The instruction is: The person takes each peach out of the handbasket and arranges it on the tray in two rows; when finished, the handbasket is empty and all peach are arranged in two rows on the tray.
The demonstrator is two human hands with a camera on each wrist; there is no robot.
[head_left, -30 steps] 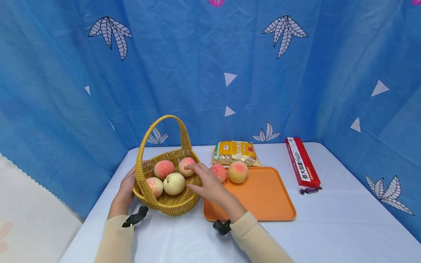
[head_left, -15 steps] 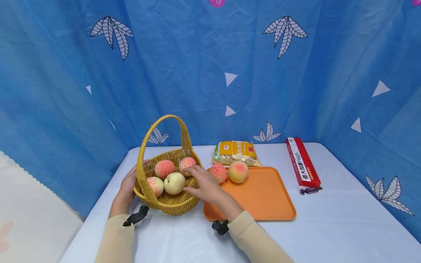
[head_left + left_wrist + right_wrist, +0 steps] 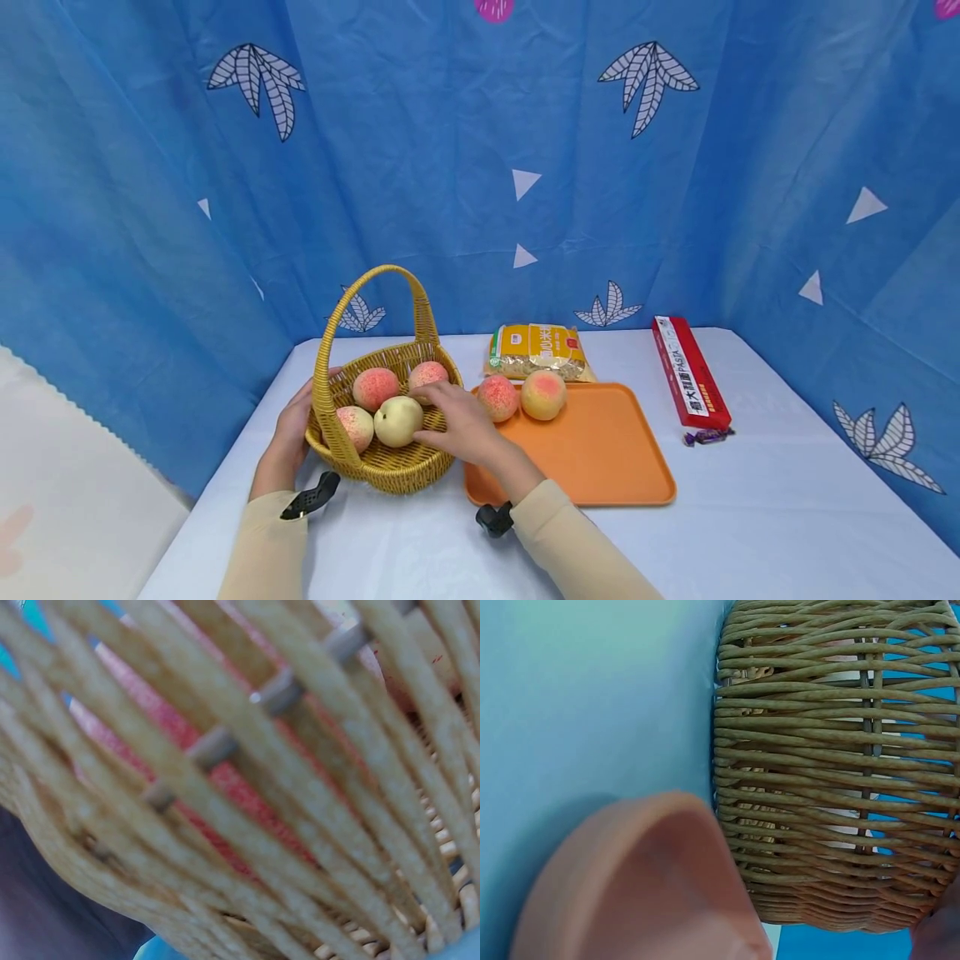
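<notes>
A: Where is the right hand just now?

B: Over the near right rim of the basket, fingers spread and reaching onto the pale peach at the front. The fingertips touch it, but I cannot tell whether they have curled round it.

A: And the left hand?

B: Against the basket's left wall, fingers laid along the weave by the foot of the handle. It steadies rather than clasps, as far as the head view shows.

A: What else is in the basket?

B: Three pinker peaches, one at the front left and two behind. Two more peaches sit at the back left corner of the orange tray, just beside the basket.

A: How would that pale peach handle?

B: I'd judge it light, round and smooth, so prone to roll or slip from a fingertip pinch. If real, it bruises easily. Best cupped from above, fingers spread round its widest part, thumb opposite.

A: And the basket?

B: Stiff wicker, light, likely to slide on the cloth unless it is held
</notes>
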